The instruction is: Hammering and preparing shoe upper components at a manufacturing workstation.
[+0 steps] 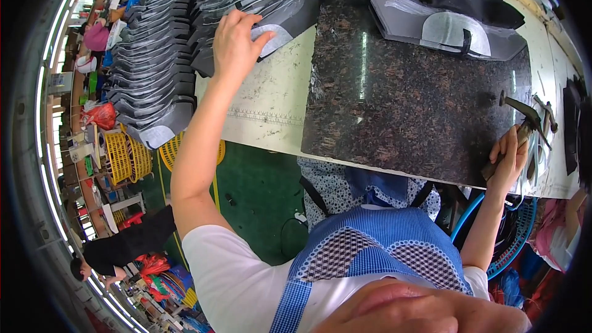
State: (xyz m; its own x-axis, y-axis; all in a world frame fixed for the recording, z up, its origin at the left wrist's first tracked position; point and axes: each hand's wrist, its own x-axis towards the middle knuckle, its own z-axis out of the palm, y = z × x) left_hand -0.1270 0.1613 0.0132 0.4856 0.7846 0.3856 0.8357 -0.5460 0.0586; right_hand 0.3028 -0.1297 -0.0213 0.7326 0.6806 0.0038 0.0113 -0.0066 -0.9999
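Note:
My left hand (236, 43) rests its fingertips on the near edge of a row of overlapping dark grey cut panels (299, 12), beside a light grey rounded patch. Its thumb stands apart from the fingers, and no panel is lifted. My right hand (509, 154) is closed around the wooden handle of a hammer (524, 110) at the right edge of a dark speckled stone slab (401, 105). The hammer's metal head points away from me. More grey panels with a light patch and a small black tab (453, 31) lie at the slab's far right.
A long row of overlapping panels (154, 74) runs along the table's left. Other metal tools (547, 114) lie right of the slab. Yellow baskets (126, 154) stand on the left, and a blue basket (521, 234) is below the table at right. Other people are around.

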